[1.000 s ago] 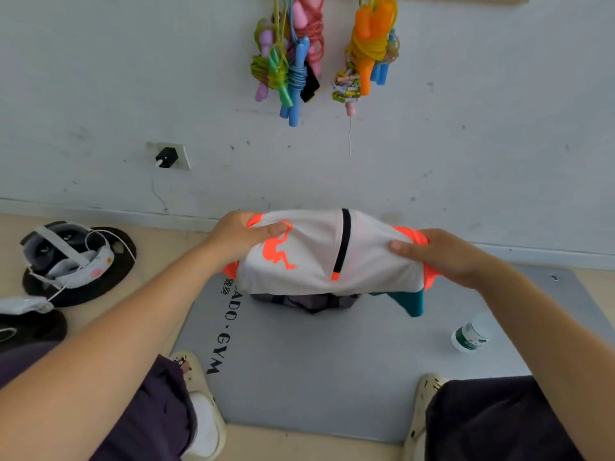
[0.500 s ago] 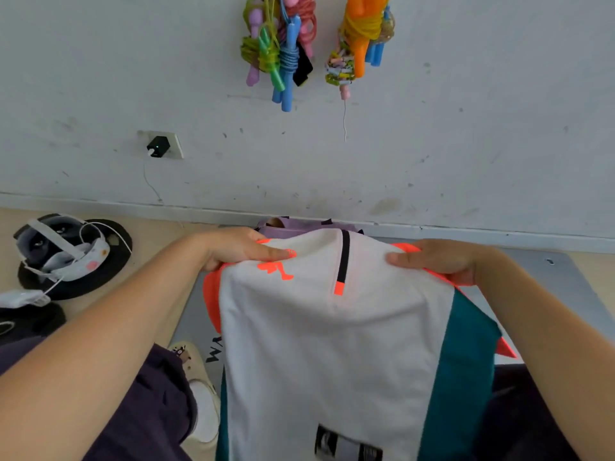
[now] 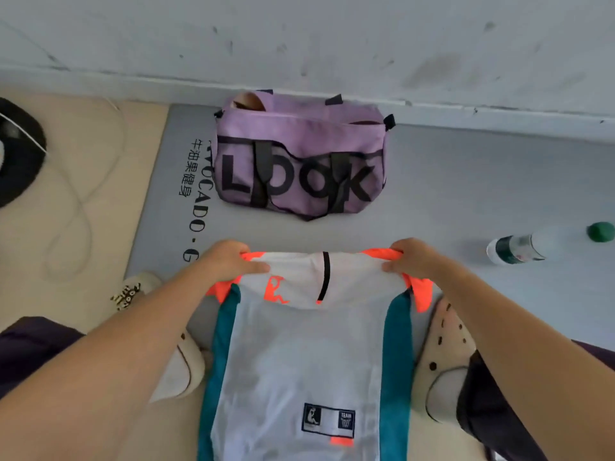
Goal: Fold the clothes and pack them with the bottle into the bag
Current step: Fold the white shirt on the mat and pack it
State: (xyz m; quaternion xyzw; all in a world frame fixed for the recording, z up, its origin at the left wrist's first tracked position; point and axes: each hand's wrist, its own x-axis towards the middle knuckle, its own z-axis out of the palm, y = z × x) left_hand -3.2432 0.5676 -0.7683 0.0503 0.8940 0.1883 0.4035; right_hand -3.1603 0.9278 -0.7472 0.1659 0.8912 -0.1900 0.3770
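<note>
Bag (image 3: 299, 154) gapes on mat (image 3: 466, 181), contents indistinct; bottle (image 3: 515, 249) nearby.

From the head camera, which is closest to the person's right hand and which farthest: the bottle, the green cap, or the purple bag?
From the right hand:
1. Bottle, lying on the mat just to its right.
2. Purple bag, ahead and to the left, by the wall.
3. Green cap, far right, past the bottle.

Bare forearms, dark purple trousers (image 3: 30, 347), cream clogs (image 3: 442, 354) with dark dots and charms

I read this as a gym corner: grey exercise mat (image 3: 466, 181) printed "AVOCADO·G…" at 10 o'clock, scuffed wall (image 3: 332, 38) at 12.
</note>
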